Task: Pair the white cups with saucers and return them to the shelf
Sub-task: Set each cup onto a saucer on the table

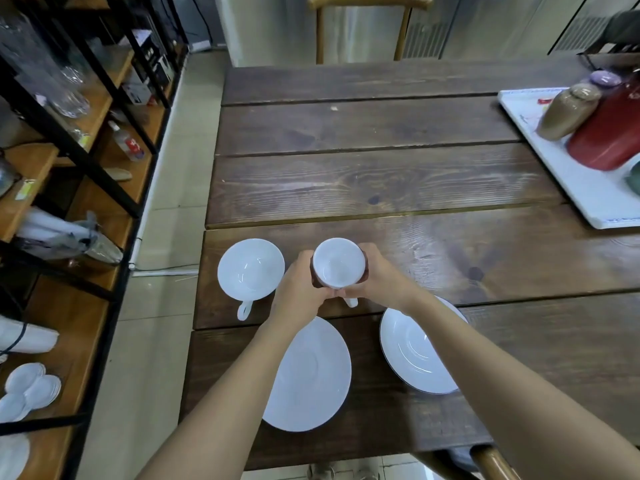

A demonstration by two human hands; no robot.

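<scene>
Two white cups and two white saucers are on the dark wooden table. My left hand and my right hand both wrap around one upright cup, handle pointing toward me. Whether this cup rests on the table or is lifted off it, I cannot tell. The other cup stands free to its left, handle toward me. One saucer lies near the front edge under my left forearm. The second saucer lies to its right, partly covered by my right forearm.
A black-framed wooden shelf runs along the left, holding glassware, a bottle, white dishes and napkins. A white tray with a red jug and bottles sits at the table's far right. A chair stands beyond the table.
</scene>
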